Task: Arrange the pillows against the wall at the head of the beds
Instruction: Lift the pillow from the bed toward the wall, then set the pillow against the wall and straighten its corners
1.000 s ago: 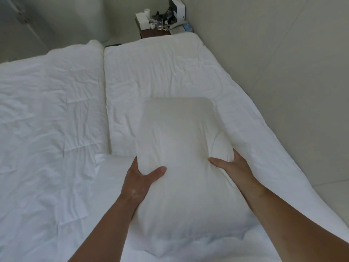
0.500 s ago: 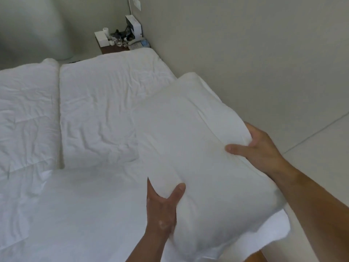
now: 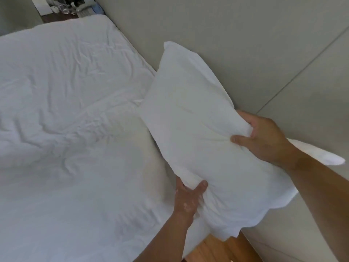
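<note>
A white pillow is held up on edge at the right side of the bed, its far corner against the pale wall. My left hand grips its lower edge from underneath, thumb on the front. My right hand pinches the upper edge next to the wall, bunching the fabric. The loose open end of the pillowcase hangs past my right wrist. The bed is covered with a creased white duvet.
A dark nightstand with small bottles and boxes stands at the far end of the bed, in the corner. A strip of wooden floor shows below the pillow, between bed and wall.
I have swung the pillow from over the middle of the bed to the right, up against the wall. Both hands kept their grip while the view turned right.
</note>
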Action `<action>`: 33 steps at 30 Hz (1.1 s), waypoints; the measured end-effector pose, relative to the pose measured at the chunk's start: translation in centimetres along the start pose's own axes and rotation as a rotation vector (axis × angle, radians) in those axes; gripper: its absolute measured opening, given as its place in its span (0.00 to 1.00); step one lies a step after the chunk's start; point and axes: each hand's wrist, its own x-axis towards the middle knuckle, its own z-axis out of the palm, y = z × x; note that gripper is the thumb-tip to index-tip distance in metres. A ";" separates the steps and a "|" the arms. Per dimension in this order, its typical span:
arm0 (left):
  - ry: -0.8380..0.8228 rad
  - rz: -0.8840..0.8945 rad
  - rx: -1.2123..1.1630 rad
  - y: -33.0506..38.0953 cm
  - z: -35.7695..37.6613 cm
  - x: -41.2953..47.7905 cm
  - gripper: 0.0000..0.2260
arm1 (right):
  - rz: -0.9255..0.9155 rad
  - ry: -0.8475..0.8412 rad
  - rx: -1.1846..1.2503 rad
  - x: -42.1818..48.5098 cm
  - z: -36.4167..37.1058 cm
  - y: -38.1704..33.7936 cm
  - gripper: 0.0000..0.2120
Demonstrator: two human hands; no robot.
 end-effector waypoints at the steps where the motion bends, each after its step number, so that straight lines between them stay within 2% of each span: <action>1: -0.017 -0.046 0.021 -0.8 0.1 0.8 0.40 | 0.000 -0.005 -0.038 -0.1 0.9 1.2 0.37; 5: -0.001 -0.130 0.194 1.3 0.1 1.2 0.55 | 0.085 -0.067 -0.081 -2.4 4.3 6.8 0.38; 9: 0.001 0.042 0.559 9.2 0.7 0.6 0.45 | 0.198 -0.057 -0.057 -5.6 5.5 9.2 0.42; 12: -0.028 0.204 0.766 15.6 2.0 2.0 0.48 | 0.198 -0.091 -0.084 -6.0 5.2 9.0 0.46; 15: -0.092 0.442 1.201 21.0 4.8 3.8 0.50 | 0.203 -0.113 -0.093 -6.4 5.3 8.0 0.51; 18: -0.272 0.688 1.661 25.5 8.2 6.0 0.49 | 0.221 -0.133 -0.107 -7.0 5.4 7.3 0.55; 21: -0.413 0.748 2.149 28.4 11.1 8.5 0.50 | 0.261 -0.148 -0.127 -7.8 5.8 6.3 0.58; 23: -0.427 0.689 2.388 29.6 12.2 10.5 0.52 | 0.329 -0.174 -0.143 -8.1 6.2 5.7 0.60; 25: -0.434 0.614 2.453 30.5 12.8 12.4 0.55 | 0.392 -0.178 -0.111 -8.5 6.6 5.5 0.64; 28: -0.410 0.657 2.490 31.7 12.7 15.1 0.58 | 0.503 -0.133 -0.024 -8.7 6.6 5.8 0.67; 31: -0.402 0.661 2.486 32.2 11.9 18.0 0.65 | 0.607 -0.148 -0.114 -8.5 6.0 6.5 0.59; 33: -0.350 0.646 2.579 32.3 11.2 18.8 0.61 | 0.645 -0.162 -0.201 -8.2 5.5 6.9 0.55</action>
